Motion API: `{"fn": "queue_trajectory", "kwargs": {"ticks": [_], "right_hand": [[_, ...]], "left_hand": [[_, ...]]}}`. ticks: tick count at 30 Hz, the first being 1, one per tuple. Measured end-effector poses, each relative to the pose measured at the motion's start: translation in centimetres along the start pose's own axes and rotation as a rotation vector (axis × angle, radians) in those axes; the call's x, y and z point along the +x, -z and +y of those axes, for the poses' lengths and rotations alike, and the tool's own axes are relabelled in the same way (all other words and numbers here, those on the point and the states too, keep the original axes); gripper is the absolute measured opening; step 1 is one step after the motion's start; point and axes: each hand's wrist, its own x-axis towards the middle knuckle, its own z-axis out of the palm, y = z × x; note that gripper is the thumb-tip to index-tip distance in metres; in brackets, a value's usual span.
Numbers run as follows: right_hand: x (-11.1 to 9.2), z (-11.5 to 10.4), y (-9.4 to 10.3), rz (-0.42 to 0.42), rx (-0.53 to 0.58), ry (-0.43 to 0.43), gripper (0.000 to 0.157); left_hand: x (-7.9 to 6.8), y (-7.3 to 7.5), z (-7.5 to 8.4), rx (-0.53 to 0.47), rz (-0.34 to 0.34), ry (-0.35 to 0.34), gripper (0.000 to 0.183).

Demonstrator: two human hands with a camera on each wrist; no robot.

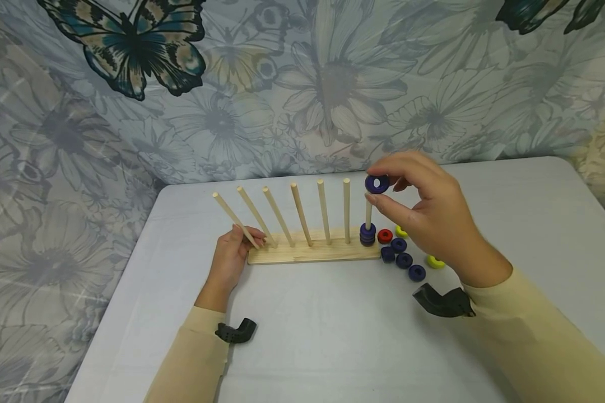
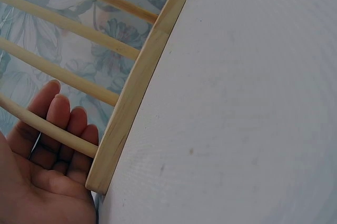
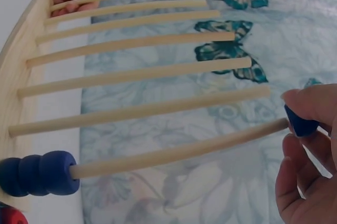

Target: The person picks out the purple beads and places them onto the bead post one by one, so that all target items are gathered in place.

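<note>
While the right hand [image 1: 426, 210] is raised above the right end of the pale wooden peg rack [image 1: 312, 254], its forearm enters from the lower right in a cream sleeve [image 1: 529, 319]. The left hand [image 1: 232, 249] sits lower, at the rack's left end, palm turned toward its wrist camera. Seven round wooden pegs [image 1: 324, 212] rise from the flat base, each separated from its neighbour by a gap. The far edge of the white table [image 1: 302, 341] runs behind the rack; its surface extends from the base's front edge toward the person. Near the base's right end lie a red ring [image 1: 385, 236], four loose dark blue rings [image 1: 404, 261] and two partly covered yellow rings [image 1: 436, 262]. Three stacked dark blue rings [image 1: 367, 236] encircle the rightmost peg at its foot. The right fingers pinch a dark blue ring [image 1: 368, 184] at that peg's tip; contact with the tip cannot be confirmed. The left fingers are relaxed and slightly bent behind the leftmost peg.
</note>
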Motion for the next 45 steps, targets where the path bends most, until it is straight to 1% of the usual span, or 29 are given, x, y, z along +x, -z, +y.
{"fn": "queue_trajectory", "kwargs": {"ticks": [6, 12, 14, 21, 33, 37, 42, 45], "right_hand": [[0.5, 0.0, -0.2, 0.010, -0.001, 0.007, 0.037], [0.7, 0.0, -0.4, 0.020, 0.023, 0.010, 0.038], [0.7, 0.0, -0.5, 0.019, 0.021, 0.004, 0.038], [0.6, 0.5, -0.6, 0.011, 0.045, -0.015, 0.038], [0.1, 1.1, -1.0, -0.004, 0.079, -0.061, 0.039], [-0.2, 1.3, -0.9, -0.012, 0.077, -0.066, 0.039], [-0.4, 1.6, -0.8, -0.014, 0.070, -0.078, 0.039], [-0.5, 1.7, -0.8, -0.010, 0.069, -0.082, 0.039]], "left_hand": [[0.1, 0.0, -0.2, -0.011, -0.004, -0.005, 0.093], [0.1, 0.0, -0.1, -0.016, -0.012, -0.018, 0.086], [0.1, 0.0, -0.1, -0.016, -0.012, -0.020, 0.086], [0.0, -0.1, -0.2, -0.019, -0.009, -0.011, 0.096], [-0.1, -0.1, 0.0, -0.026, -0.015, -0.017, 0.097], [0.0, -0.1, -0.1, -0.035, -0.015, -0.018, 0.093], [0.0, -0.1, -0.1, -0.025, -0.012, -0.020, 0.096], [0.1, 0.0, 0.0, -0.028, -0.010, -0.019, 0.093]]}}
